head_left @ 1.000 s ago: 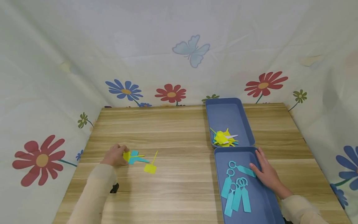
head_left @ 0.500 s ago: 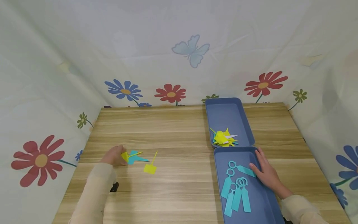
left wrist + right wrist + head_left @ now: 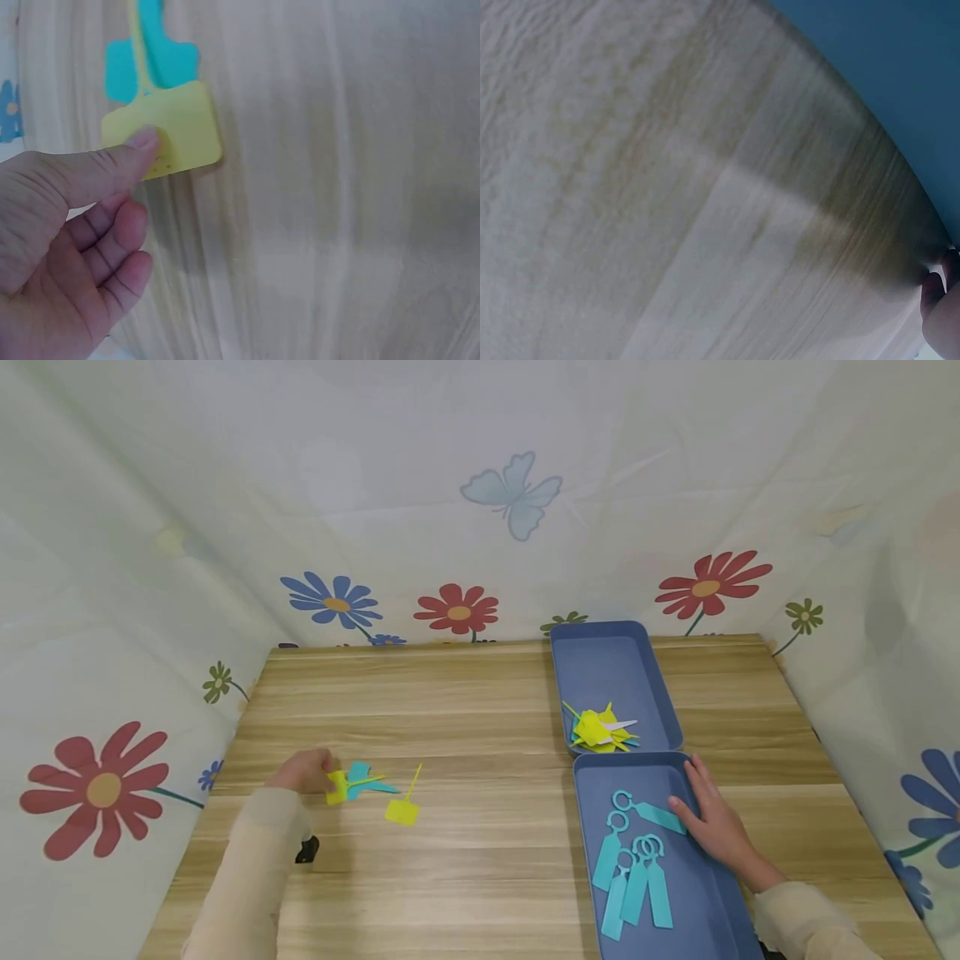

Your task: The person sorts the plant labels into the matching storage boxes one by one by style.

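Note:
My left hand (image 3: pixel 306 771) pinches a yellow T-shaped plant label (image 3: pixel 184 131) by its wide head; the thumb lies on top and the index finger is hidden beneath. Its thin stem crosses a turquoise label (image 3: pixel 180 64) on the table. Just to the right lies another yellow label (image 3: pixel 402 812). My right hand (image 3: pixel 716 822) holds the right wall of the nearer blue tray (image 3: pixel 705 902), thumb inside and fingers along the outside. In that tray are several turquoise hook-ended tags (image 3: pixel 635 893). The right wrist view shows only fingertips by the tray's outer wall.
Behind the near tray, touching it end to end, stands a second blue tray (image 3: pixel 607 668). A heap of yellow, turquoise and white labels (image 3: pixel 600 729) lies at its near end. The wooden table (image 3: pixel 465 710) meets a flowered cloth backdrop (image 3: pixel 420 510) at the back and sides.
The yellow label at my left hand has shifted and turned slightly, and the fingers have changed position around its head. My right hand and both trays have stayed put.

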The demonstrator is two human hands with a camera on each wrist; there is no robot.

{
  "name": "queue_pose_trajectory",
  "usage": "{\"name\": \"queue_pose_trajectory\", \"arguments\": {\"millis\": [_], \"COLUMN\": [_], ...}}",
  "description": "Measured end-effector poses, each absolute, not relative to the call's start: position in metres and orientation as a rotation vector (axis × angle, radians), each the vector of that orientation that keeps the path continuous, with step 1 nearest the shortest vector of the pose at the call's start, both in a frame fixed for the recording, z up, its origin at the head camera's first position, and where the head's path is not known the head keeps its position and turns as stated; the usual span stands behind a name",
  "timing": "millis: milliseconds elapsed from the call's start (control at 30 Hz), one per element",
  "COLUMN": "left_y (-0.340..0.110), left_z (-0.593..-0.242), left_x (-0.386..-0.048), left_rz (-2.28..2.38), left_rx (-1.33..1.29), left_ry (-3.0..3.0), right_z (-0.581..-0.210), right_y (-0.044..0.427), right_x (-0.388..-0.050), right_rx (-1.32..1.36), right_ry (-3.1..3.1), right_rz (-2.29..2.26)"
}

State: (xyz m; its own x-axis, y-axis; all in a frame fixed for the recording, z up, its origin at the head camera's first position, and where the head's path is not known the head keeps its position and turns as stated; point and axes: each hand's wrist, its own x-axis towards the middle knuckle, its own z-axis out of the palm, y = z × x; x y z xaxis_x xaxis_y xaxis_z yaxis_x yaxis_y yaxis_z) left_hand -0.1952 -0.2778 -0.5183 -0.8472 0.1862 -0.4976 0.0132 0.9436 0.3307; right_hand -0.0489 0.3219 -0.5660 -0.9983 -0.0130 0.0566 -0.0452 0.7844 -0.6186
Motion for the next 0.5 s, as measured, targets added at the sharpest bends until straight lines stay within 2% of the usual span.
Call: {"name": "queue_pose_trajectory", "arguments": {"millis": [200, 500], "left_y": [-0.278, -0.27], "left_z": [-0.514, -0.496], "left_x": [-0.207, -0.218], "left_rz": [0.665, 0.671], "left_rx": [0.12, 0.071], "left_ry": [2.326, 2.071], "right_z": [-0.566, -0.566], "right_y": [0.322, 0.323], "right_x": [-0.049, -0.049], "right_rx": [0.049, 0.06], "right_ry": [-2.922, -2.922], "right_rz": [1.011, 1.01]}}
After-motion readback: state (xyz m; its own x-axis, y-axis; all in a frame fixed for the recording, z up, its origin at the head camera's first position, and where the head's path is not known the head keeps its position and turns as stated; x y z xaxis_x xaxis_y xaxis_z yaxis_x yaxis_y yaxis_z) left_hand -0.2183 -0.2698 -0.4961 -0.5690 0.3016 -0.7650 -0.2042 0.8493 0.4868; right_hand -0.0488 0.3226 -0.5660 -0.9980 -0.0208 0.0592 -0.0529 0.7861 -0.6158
